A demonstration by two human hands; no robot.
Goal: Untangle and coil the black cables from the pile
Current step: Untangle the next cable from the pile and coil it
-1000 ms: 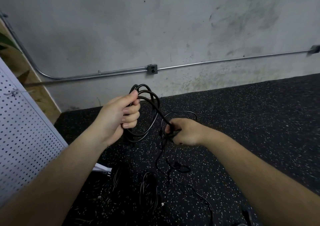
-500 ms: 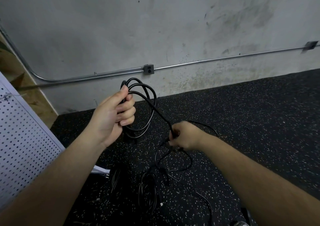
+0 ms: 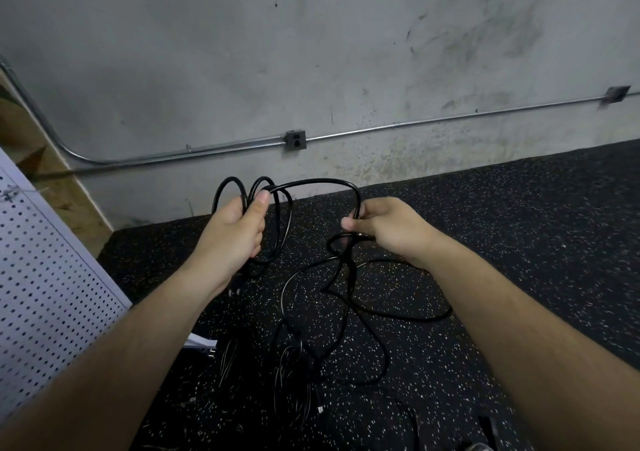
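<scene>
My left hand (image 3: 235, 232) grips a few loops of a black cable (image 3: 311, 183), held up above the speckled black floor. The same cable arcs over to my right hand (image 3: 384, 223), which pinches it between thumb and fingers. Below my right hand the loose part of the cable (image 3: 408, 315) drops in tangled loops onto the floor. A pile of other black cables (image 3: 291, 381) lies on the floor under my forearms, partly hidden by them.
A white perforated panel (image 3: 52, 298) leans at the left. The grey concrete wall (image 3: 311, 69) carries a metal conduit with an outlet box (image 3: 296, 140). Speckled black rubber floor (image 3: 519, 242) stretches to the right.
My right hand has risen and brought a new length of cable up level with my left hand, forming a fresh arc between them. The loose cable on the floor has shifted.
</scene>
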